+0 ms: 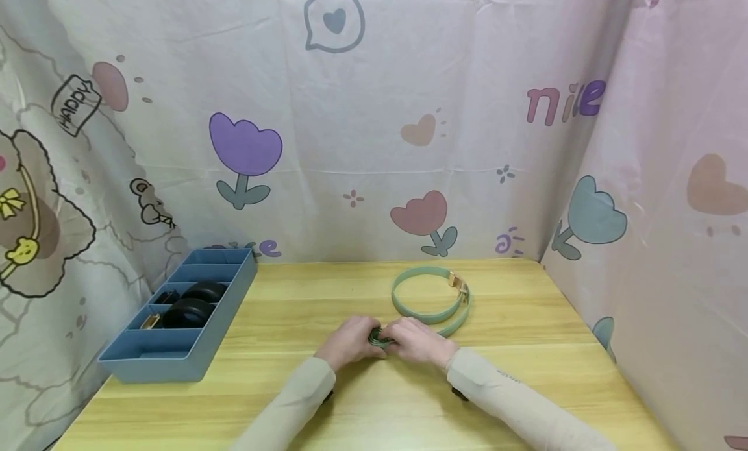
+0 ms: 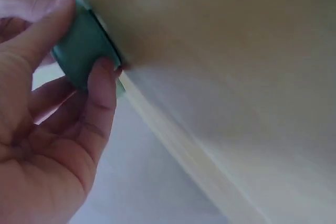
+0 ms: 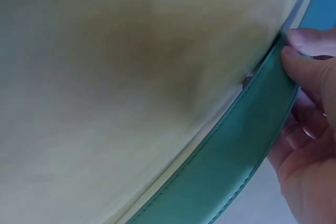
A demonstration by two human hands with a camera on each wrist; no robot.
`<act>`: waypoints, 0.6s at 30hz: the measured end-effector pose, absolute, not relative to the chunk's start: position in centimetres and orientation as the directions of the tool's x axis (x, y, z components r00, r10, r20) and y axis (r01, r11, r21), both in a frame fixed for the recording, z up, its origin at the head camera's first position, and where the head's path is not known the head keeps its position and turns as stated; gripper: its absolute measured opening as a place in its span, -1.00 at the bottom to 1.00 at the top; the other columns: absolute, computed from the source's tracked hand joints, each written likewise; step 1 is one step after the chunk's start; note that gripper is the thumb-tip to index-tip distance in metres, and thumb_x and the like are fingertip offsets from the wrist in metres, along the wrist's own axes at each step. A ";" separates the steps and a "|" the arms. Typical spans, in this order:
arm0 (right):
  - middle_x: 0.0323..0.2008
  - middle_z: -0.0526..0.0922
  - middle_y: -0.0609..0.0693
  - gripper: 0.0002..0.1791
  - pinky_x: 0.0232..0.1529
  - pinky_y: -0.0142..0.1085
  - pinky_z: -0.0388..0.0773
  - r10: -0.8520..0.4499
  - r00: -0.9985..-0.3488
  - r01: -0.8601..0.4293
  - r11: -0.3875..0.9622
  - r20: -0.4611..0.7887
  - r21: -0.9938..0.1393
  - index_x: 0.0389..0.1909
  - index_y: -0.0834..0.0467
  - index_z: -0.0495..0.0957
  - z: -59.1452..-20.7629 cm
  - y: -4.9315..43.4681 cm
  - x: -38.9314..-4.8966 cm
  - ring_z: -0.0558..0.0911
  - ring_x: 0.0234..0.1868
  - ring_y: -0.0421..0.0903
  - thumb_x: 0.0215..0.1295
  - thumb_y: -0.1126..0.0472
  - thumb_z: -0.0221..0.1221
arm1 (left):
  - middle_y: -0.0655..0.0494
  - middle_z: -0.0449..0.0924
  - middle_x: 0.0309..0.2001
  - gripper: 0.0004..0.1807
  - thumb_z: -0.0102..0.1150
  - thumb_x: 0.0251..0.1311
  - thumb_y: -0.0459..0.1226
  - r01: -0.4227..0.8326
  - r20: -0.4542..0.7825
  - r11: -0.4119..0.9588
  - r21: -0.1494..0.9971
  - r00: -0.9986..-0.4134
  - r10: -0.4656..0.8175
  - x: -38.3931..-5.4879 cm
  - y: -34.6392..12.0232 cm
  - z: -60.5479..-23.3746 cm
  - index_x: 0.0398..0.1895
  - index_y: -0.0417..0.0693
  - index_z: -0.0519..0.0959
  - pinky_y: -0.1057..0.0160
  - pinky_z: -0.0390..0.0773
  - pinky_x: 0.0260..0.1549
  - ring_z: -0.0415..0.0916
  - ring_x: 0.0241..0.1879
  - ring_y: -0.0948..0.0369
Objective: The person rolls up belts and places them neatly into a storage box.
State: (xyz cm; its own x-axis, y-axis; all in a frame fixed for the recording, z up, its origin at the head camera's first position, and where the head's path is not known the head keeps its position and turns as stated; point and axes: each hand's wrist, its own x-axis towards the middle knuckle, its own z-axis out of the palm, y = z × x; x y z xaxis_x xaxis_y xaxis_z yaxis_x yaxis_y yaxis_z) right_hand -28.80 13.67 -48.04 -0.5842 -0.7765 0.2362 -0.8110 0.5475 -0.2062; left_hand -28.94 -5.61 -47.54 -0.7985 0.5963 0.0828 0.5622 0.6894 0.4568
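A pale green belt (image 1: 429,302) with a gold buckle (image 1: 456,281) lies looped on the wooden table (image 1: 526,347). Its near end is wound into a small tight roll (image 1: 378,336) between both hands. My left hand (image 1: 350,342) curls thumb and fingers round the roll (image 2: 84,45). My right hand (image 1: 417,342) pinches the belt strap (image 3: 247,150) where it leaves the roll, fingertips (image 3: 307,51) on its edge. Both forearms in beige sleeves rest on the table.
A blue divided tray (image 1: 175,363) stands at the table's left, with two rolled black belts (image 1: 195,305) in its middle compartments. Printed cloth walls close in the table at the back, left and right.
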 end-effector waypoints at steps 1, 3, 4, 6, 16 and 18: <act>-0.45 0.59 -0.24 -0.98 -0.48 -0.57 0.27 -0.775 -0.589 -0.807 0.551 0.227 -0.212 -0.34 -0.01 0.62 -48.0 13.8 -28.8 0.34 -0.50 -0.41 0.28 0.18 0.28 | 0.34 0.47 -0.54 -0.74 0.53 -0.06 -0.15 0.563 0.084 0.695 0.447 -0.800 0.594 -29.0 -5.5 -47.5 -0.45 0.07 0.57 0.43 0.39 -0.53 0.32 -0.56 0.40; -0.40 0.58 -0.23 -0.94 -0.45 -0.55 0.31 -0.775 -0.601 -0.796 0.560 0.195 -0.228 -0.24 -0.01 0.63 -48.0 14.0 -29.0 0.36 -0.47 -0.40 0.28 0.17 0.28 | 0.37 0.50 -0.50 -0.76 0.53 -0.05 -0.18 0.573 0.082 0.696 0.433 -0.794 0.602 -29.0 -5.2 -47.5 -0.42 0.10 0.59 0.43 0.40 -0.48 0.33 -0.52 0.41; -0.36 0.59 -0.23 -0.88 -0.41 -0.54 0.34 -0.777 -0.604 -0.792 0.562 0.176 -0.239 -0.18 -0.01 0.64 -47.9 14.2 -29.0 0.39 -0.43 -0.39 0.28 0.17 0.28 | 0.38 0.53 -0.47 -0.78 0.53 -0.05 -0.20 0.575 0.076 0.694 0.432 -0.791 0.607 -29.1 -5.2 -47.5 -0.39 0.10 0.61 0.43 0.41 -0.46 0.35 -0.51 0.42; -0.24 0.62 -0.21 -0.77 -0.31 -0.53 0.41 -0.782 -0.605 -0.787 0.561 0.146 -0.256 -0.05 -0.01 0.63 -47.8 14.5 -29.2 0.46 -0.34 -0.39 0.27 0.16 0.29 | 0.37 0.59 -0.41 -0.77 0.52 -0.05 -0.24 0.588 0.076 0.681 0.436 -0.778 0.623 -29.1 -5.1 -47.4 -0.32 0.11 0.65 0.43 0.43 -0.41 0.39 -0.46 0.42; -0.54 0.56 -0.22 -0.89 -0.48 -0.61 0.27 -0.816 -0.553 -0.827 0.514 0.167 -0.227 -0.45 0.00 0.61 -48.1 14.1 -29.6 0.34 -0.53 -0.41 0.25 0.15 0.30 | 0.32 0.44 -0.55 -0.70 0.54 -0.07 -0.18 0.562 0.069 0.719 0.408 -0.804 0.590 -28.8 -5.0 -47.4 -0.49 0.04 0.51 0.43 0.38 -0.55 0.29 -0.55 0.39; -0.57 0.51 -0.19 -0.86 -0.51 -0.60 0.23 -0.813 -0.559 -0.822 0.517 0.163 -0.239 -0.47 0.01 0.58 -48.2 14.0 -29.5 0.27 -0.54 -0.42 0.27 0.17 0.29 | 0.32 0.42 -0.57 -0.70 0.54 -0.08 -0.17 0.555 0.074 0.731 0.397 -0.813 0.578 -28.8 -4.9 -47.3 -0.53 0.04 0.52 0.43 0.36 -0.57 0.28 -0.57 0.39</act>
State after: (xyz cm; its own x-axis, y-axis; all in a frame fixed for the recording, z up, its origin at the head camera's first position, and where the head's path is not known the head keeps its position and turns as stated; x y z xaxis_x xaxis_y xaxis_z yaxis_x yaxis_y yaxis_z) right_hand -29.55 14.01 -48.19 -0.5590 -0.8129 0.1633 -0.8218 0.5172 -0.2391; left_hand -28.75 -4.94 -47.31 -0.8129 0.5777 0.0740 0.5554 0.7305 0.3973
